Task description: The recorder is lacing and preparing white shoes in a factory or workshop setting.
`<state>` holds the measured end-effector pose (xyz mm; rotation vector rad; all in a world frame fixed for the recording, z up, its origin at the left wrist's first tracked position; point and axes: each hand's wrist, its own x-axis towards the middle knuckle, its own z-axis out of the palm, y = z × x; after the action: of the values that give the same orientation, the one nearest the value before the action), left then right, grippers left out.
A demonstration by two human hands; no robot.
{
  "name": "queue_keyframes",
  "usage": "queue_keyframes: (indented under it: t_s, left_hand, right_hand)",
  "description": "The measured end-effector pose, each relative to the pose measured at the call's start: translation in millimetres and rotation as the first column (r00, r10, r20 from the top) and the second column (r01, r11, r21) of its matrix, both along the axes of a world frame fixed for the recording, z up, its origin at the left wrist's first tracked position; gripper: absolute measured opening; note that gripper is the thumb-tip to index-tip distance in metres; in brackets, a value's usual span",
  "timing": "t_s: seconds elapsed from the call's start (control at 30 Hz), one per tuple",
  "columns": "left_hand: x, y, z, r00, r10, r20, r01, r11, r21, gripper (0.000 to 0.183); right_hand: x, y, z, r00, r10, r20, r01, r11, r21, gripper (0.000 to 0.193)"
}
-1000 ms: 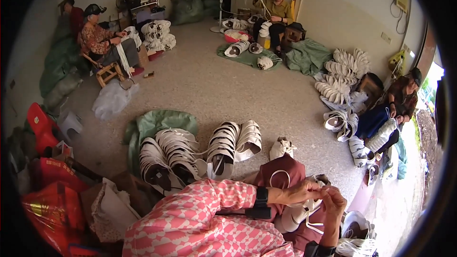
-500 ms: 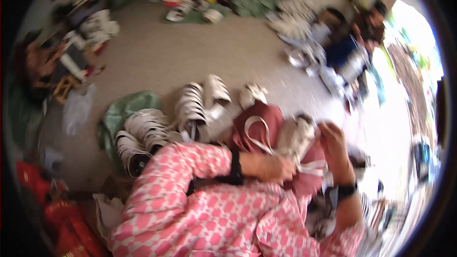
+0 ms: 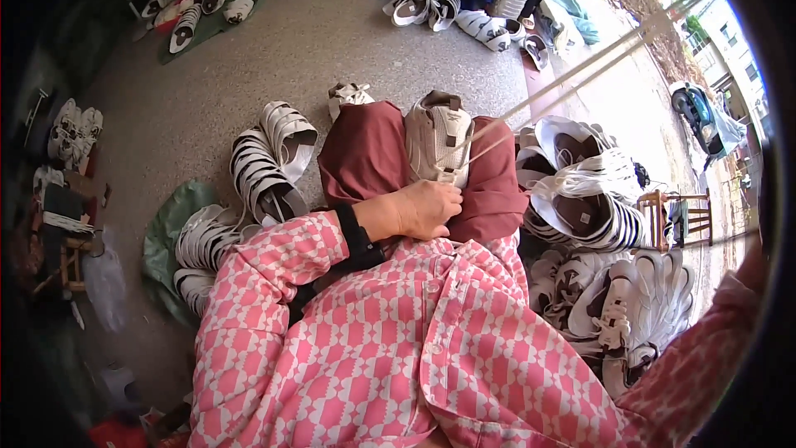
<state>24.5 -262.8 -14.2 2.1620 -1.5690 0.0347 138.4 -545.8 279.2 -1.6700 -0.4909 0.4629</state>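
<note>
A beige and white sneaker [image 3: 438, 137] with a brown-lined opening is wedged between my knees, which are covered by dark red cloth [image 3: 365, 153]. My left hand [image 3: 419, 209] is closed at the shoe's near end, its fingers curled over the edge; exactly what they pinch is partly hidden. Long pale laces [image 3: 572, 75] run taut from the shoe up to the right, out past the rim of the view. My right arm is stretched far to the right. Only a dark bit of my right hand [image 3: 752, 264] shows at the rim, with its fingers out of sight.
Stacked white shoes [image 3: 580, 199] stand close on my right, laced sneakers [image 3: 613, 307] below them. More stacks [image 3: 269, 158] sit to my left by a green sheet [image 3: 178, 220]. A wooden stool [image 3: 680, 217] is at right. Other people work among shoes at the far side.
My right hand has swung from beside the shoe out to the far right, and the laces now stretch taut. My left hand stays at the shoe. The view has shifted.
</note>
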Motion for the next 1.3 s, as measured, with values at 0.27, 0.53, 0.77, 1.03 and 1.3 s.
queue_keyframes:
  t_s: [0.27, 0.53, 0.77, 1.03, 1.3]
  left_hand:
    - [8, 18, 2, 0.993, 0.056, -0.101, -0.085, 0.944, -0.319, 0.02]
    - [33, 37, -1, 0.909, 0.411, 0.072, -0.357, 0.855, -0.376, 0.013]
    - [40, 33, 3, 0.906, 0.36, 0.223, -0.309, 0.922, -0.234, 0.012]
    - [31, 31, 21, 0.951, 0.309, -0.027, -0.311, 0.946, -0.095, 0.009]
    - [53, 43, 28, 0.989, 0.121, -0.081, -0.126, 0.99, -0.06, 0.007]
  right_hand:
    - [-12, -2, 57, 0.995, 0.01, 0.1, -0.009, 1.0, -0.01, 0.028]
    - [-26, -28, 76, 0.987, -0.031, 0.155, 0.027, 0.999, 0.028, 0.026]
    - [-42, -50, 95, 0.978, -0.071, 0.197, 0.061, 0.996, 0.057, 0.024]
    - [-54, -57, 114, 0.969, -0.081, 0.235, 0.066, 0.995, 0.07, 0.023]
    - [-54, -44, 136, 0.964, -0.052, 0.261, 0.037, 0.997, 0.061, 0.021]
